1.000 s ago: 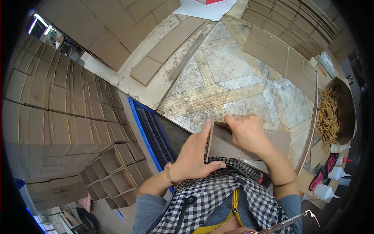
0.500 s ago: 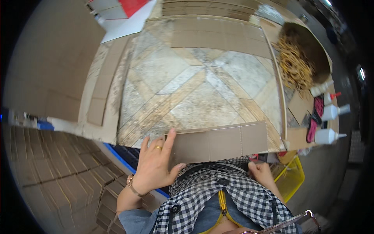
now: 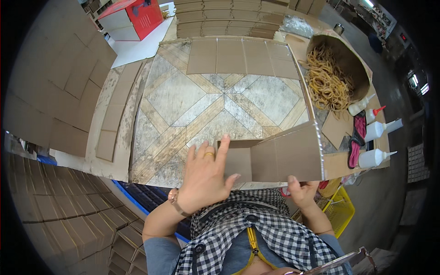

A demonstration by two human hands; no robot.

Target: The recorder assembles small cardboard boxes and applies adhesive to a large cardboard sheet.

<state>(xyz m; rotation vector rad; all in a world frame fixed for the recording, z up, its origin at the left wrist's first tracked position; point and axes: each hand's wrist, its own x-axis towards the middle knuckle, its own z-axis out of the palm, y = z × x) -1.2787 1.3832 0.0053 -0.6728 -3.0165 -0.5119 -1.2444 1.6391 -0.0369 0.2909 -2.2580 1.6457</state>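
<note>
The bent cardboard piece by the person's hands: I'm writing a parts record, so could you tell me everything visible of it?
The cardboard piece is plain grey-brown, smooth-looking board, bent into panels. Its broad right-hand panel angles up from a fold, with a faint crease across it and a pale, ragged right edge; a narrow strip shows along the back. It sits at the near edge of the patterned tabletop. The left hand covers its left end; the right hand is at its near right edge, contact unclear.
</note>
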